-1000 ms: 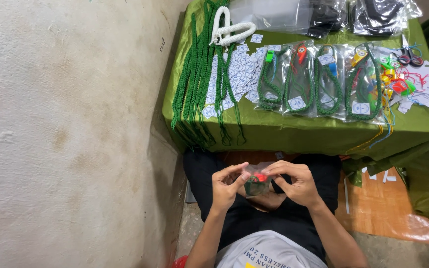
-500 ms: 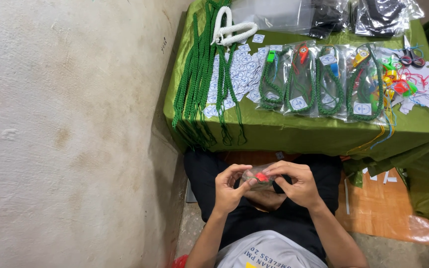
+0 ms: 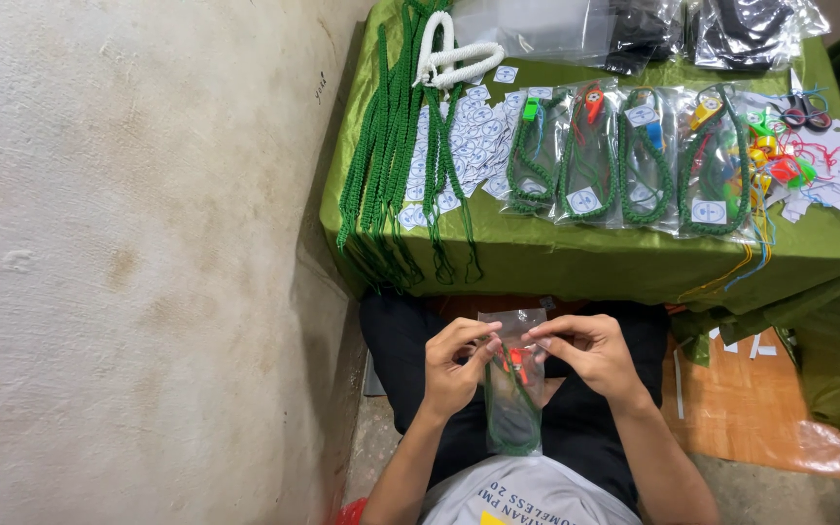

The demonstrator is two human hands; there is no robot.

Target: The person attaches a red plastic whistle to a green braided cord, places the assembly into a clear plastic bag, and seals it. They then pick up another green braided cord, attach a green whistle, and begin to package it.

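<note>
Over the lap, near the green table [image 3: 576,261], both hands pinch a clear bag [image 3: 514,389] holding a green cord: left hand [image 3: 456,365] and right hand [image 3: 590,352] grip its top. Sealing looks underway; pressing the flap flat seems next.

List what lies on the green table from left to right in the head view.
Hanging green cords → white rope coil → small white paper tags → four clear bags of green cord → colourful small pieces → scissors.
</note>
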